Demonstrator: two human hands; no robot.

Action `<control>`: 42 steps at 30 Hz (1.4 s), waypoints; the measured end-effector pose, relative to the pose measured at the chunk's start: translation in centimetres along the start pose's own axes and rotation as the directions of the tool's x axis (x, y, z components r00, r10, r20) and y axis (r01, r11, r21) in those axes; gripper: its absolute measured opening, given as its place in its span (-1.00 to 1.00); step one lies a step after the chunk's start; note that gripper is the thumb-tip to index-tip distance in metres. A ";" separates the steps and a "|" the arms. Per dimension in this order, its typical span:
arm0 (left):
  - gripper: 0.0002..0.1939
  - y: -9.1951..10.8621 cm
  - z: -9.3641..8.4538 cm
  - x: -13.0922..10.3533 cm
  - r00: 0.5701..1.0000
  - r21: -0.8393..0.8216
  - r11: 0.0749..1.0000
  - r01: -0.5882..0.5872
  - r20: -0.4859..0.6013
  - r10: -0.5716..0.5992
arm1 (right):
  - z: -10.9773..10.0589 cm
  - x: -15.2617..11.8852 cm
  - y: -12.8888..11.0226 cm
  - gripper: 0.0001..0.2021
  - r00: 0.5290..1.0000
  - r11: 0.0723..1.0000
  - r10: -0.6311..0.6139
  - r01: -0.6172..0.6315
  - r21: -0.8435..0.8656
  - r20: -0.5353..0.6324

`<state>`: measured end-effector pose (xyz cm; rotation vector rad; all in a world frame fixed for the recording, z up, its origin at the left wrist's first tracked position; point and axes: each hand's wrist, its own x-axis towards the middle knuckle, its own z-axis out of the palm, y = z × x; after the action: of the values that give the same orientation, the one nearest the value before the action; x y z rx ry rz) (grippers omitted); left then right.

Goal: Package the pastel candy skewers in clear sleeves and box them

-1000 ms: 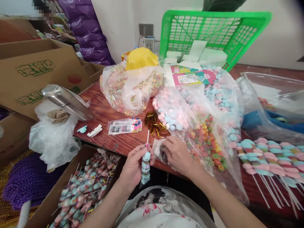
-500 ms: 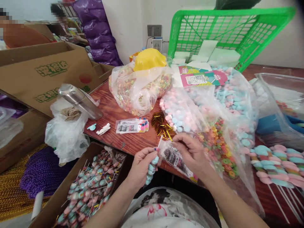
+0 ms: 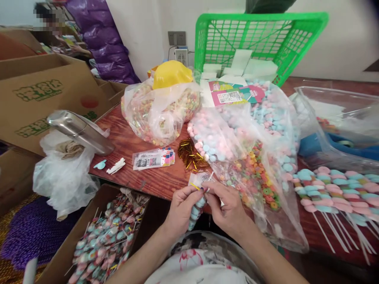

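Note:
Near the table's front edge, my left hand (image 3: 182, 207) is closed round a wrapped blue candy skewer (image 3: 195, 213), its stick pointing up. My right hand (image 3: 226, 205) meets it at the neck of the wrapper, fingertips pinched on a gold twist tie (image 3: 194, 185) that sticks out to the left. Behind the hands lies a clear printed bag (image 3: 204, 177), partly covered by them. A pile of gold ties (image 3: 192, 156) sits just beyond. Printed bags (image 3: 154, 158) are stacked to the left.
Finished candy skewers fill a carton (image 3: 103, 240) at lower left. Bags of candy (image 3: 219, 134) and a green basket (image 3: 260, 43) stand behind. Unwrapped skewers (image 3: 334, 189) lie at right, before a clear tub (image 3: 340, 102). A steel flask (image 3: 79, 132) leans at left; a person sits far left.
My right hand has brought the gold tie to the wrapper's neck, and both hands now touch there. The view has shifted to the right.

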<state>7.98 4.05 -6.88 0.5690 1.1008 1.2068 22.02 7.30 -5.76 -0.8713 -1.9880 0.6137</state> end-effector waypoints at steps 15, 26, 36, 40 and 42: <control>-0.79 0.3 1.2 -0.1 0.924 0.312 0.873 -0.375 0.197 0.327 | -0.8 -2.5 0.0 -0.82 0.864 0.739 0.492 -0.478 0.475 0.106; -0.80 1.8 3.4 -0.9 0.826 0.371 0.798 -0.476 0.500 0.260 | -5.6 -2.7 1.4 -0.75 0.751 0.514 0.366 -0.656 0.553 0.550; -0.76 2.7 3.4 -0.5 0.782 0.311 0.915 0.257 0.489 -0.386 | -8.8 -2.7 -1.2 -0.75 0.708 0.686 -0.624 0.699 -0.202 0.331; -0.64 2.1 3.4 -0.3 0.649 0.304 0.815 0.493 0.495 -0.578 | -9.2 -2.7 -1.5 -0.79 0.614 0.616 -0.687 0.776 -0.136 0.388; -0.57 1.9 3.6 -0.2 0.592 0.293 0.800 0.524 0.550 -0.590 | -9.5 -2.5 -1.7 -0.79 0.585 0.601 -0.707 0.793 -0.098 0.398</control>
<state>10.36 5.14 -3.76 0.5763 0.6747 0.3412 30.56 5.16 -1.02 0.0385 -2.5173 -0.0432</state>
